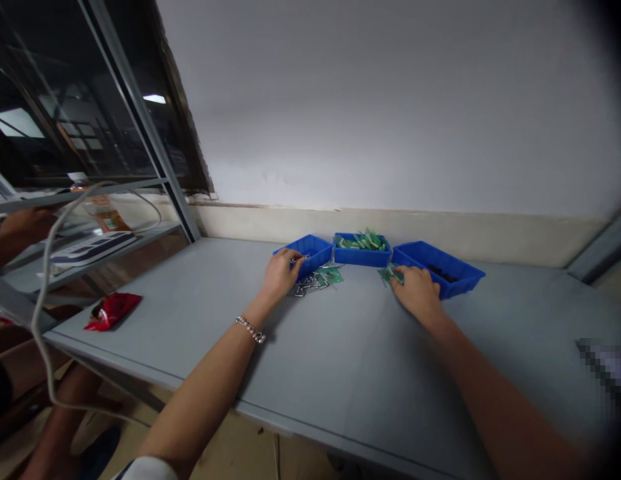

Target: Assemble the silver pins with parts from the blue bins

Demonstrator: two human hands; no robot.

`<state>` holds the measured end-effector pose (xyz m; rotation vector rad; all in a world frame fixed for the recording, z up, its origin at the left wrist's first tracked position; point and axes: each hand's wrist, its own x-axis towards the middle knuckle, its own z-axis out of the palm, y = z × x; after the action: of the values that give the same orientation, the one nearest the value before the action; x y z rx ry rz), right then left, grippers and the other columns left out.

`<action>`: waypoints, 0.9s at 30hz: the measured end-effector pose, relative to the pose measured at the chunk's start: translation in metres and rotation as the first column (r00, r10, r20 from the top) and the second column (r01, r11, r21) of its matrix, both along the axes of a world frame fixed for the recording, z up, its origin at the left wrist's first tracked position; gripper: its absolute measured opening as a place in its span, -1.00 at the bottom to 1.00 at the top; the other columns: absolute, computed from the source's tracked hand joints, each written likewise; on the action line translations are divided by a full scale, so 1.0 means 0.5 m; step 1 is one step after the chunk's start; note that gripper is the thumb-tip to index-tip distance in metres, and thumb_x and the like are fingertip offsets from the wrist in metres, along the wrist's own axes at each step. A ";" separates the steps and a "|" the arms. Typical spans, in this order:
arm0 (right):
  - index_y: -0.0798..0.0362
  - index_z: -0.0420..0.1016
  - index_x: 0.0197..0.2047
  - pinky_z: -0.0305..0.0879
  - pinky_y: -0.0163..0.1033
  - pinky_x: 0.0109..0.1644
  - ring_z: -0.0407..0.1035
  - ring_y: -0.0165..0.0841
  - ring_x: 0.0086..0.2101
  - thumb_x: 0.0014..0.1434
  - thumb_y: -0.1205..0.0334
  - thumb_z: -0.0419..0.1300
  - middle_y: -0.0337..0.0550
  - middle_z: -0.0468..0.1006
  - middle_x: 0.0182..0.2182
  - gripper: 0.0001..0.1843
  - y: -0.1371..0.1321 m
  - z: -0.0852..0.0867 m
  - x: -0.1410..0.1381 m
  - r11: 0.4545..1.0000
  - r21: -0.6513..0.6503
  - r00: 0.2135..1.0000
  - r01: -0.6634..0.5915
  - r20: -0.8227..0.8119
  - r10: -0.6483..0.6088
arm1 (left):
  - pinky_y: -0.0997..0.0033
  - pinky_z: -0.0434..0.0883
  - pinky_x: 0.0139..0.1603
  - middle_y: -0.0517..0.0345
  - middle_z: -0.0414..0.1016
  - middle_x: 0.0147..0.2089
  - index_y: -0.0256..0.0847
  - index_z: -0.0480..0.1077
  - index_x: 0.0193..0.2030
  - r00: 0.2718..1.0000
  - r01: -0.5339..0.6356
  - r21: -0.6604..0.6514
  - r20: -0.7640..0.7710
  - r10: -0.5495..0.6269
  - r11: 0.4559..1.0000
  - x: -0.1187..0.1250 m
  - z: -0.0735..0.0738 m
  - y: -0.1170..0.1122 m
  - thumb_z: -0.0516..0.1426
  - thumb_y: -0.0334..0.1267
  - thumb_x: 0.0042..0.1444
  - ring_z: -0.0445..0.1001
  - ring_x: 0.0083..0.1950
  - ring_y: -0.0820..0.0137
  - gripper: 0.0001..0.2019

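Three blue trays stand in a row at the far side of the grey table point(310, 360): a left tray point(315, 248), a middle tray point(361, 255) holding green pieces, and a right tray point(440, 265) with dark parts inside. My left hand point(280, 272) is curled, fingers pinched on a small metal piece at the left tray's front edge. Beside it lies a pile of small metal parts point(310, 284) and green circuit boards point(331, 273). My right hand point(415, 292) rests on the table, fingers closed over a green board point(389, 274) by the right tray.
A red packet point(113, 309) lies near the table's left edge. Left of the table, a metal rack holds a flat device point(93, 247) and a white cable point(43, 293). Another person's hand point(25, 223) shows at the far left. A white wall runs behind the trays.
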<state>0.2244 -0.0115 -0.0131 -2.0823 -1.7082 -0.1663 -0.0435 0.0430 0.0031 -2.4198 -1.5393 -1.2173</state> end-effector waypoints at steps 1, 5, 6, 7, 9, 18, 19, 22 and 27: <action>0.11 0.43 -0.15 0.16 0.03 -0.28 0.20 0.00 -0.12 0.08 0.20 -0.04 0.11 0.42 -0.20 -0.66 0.000 0.000 -0.002 1.000 -0.013 1.000 -0.014 -0.007 0.013 | 0.39 0.26 -0.28 0.04 0.42 -0.28 -0.23 0.40 -0.29 1.000 -0.006 0.010 -0.009 0.006 1.000 0.003 0.003 -0.005 0.00 -0.26 0.07 0.35 -0.34 0.40 -0.81; 0.08 0.42 -0.14 0.16 0.03 -0.26 0.20 -0.04 -0.12 0.09 0.20 -0.06 0.06 0.42 -0.17 -0.66 0.001 0.001 -0.009 0.999 -0.030 0.999 -0.044 -0.029 0.043 | 0.41 0.29 -0.26 0.06 0.42 -0.23 -0.23 0.37 -0.24 0.995 0.064 0.031 -0.074 -0.061 0.997 0.024 0.011 -0.025 -0.04 -0.32 0.09 0.36 -0.30 0.41 -0.81; 0.07 0.42 -0.14 0.16 0.03 -0.25 0.20 -0.05 -0.11 0.09 0.20 -0.06 0.05 0.42 -0.16 -0.66 0.001 0.002 -0.009 0.998 -0.033 0.999 -0.044 -0.028 0.043 | 0.40 0.29 -0.25 0.07 0.43 -0.24 -0.23 0.37 -0.22 0.991 0.100 0.022 -0.094 -0.097 0.995 0.031 0.012 -0.030 -0.04 -0.34 0.09 0.37 -0.28 0.40 -0.80; 0.07 0.41 -0.13 0.16 0.03 -0.25 0.20 -0.06 -0.11 0.09 0.20 -0.07 0.05 0.42 -0.16 -0.66 0.001 0.002 -0.009 0.998 -0.041 0.999 -0.040 -0.024 0.040 | 0.39 0.30 -0.23 0.07 0.44 -0.24 -0.24 0.36 -0.21 0.985 0.134 0.012 -0.110 -0.132 0.991 0.037 0.012 -0.035 -0.05 -0.36 0.09 0.38 -0.26 0.39 -0.80; 0.06 0.40 -0.12 0.15 0.04 -0.23 0.21 -0.06 -0.10 0.10 0.20 -0.08 0.03 0.41 -0.15 -0.66 0.001 0.004 -0.008 0.997 -0.068 1.000 -0.021 -0.008 0.020 | 0.37 0.31 -0.18 0.07 0.45 -0.22 -0.24 0.36 -0.20 0.975 0.185 -0.007 -0.125 -0.184 0.983 0.046 0.013 -0.042 -0.06 -0.38 0.09 0.39 -0.21 0.37 -0.78; 0.16 0.28 0.02 0.11 0.10 -0.17 0.22 -0.03 -0.08 0.12 0.36 -0.16 0.12 0.41 -0.12 -0.58 0.007 -0.014 0.014 0.977 -0.212 0.998 0.024 0.057 -0.013 | 0.35 0.32 -0.21 0.06 0.46 -0.28 -0.26 0.35 -0.20 0.988 0.152 0.085 -0.025 -0.150 0.985 0.040 0.027 -0.045 -0.08 -0.44 0.07 0.39 -0.25 0.38 -0.77; 0.16 0.28 0.03 0.11 0.11 -0.16 0.23 -0.03 -0.08 0.11 0.36 -0.14 0.12 0.42 -0.12 -0.58 0.008 -0.016 0.017 0.972 -0.235 0.998 0.013 0.057 0.000 | 0.35 0.32 -0.21 0.05 0.45 -0.28 -0.27 0.35 -0.21 0.988 0.152 0.095 -0.026 -0.151 0.984 0.040 0.027 -0.045 -0.08 -0.44 0.07 0.38 -0.26 0.39 -0.77; 0.15 0.29 0.03 0.12 0.07 -0.16 0.25 -0.03 -0.09 0.09 0.29 -0.06 0.12 0.42 -0.11 -0.58 0.011 -0.021 0.021 0.965 -0.261 0.997 -0.012 0.068 0.030 | 0.38 0.31 -0.25 0.05 0.42 -0.27 -0.27 0.35 -0.22 0.988 0.155 0.094 -0.033 -0.152 0.984 0.042 0.024 -0.046 -0.08 -0.44 0.07 0.36 -0.31 0.42 -0.78; 0.16 0.40 -0.08 0.14 -0.02 -0.16 0.33 -0.07 -0.16 0.08 0.33 -0.05 0.13 0.49 -0.23 -0.64 0.012 -0.021 0.024 0.987 -0.157 0.989 -0.029 0.140 0.051 | 0.41 0.30 -0.30 0.06 0.39 -0.28 -0.27 0.35 -0.24 0.986 0.163 0.082 -0.036 -0.160 0.983 0.045 0.022 -0.048 -0.07 -0.44 0.07 0.33 -0.35 0.45 -0.79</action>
<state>0.2365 -0.0056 -0.0235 -2.1916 -1.9015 -0.1809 -0.0210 0.0189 0.0143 -2.5369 -1.2777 -1.2393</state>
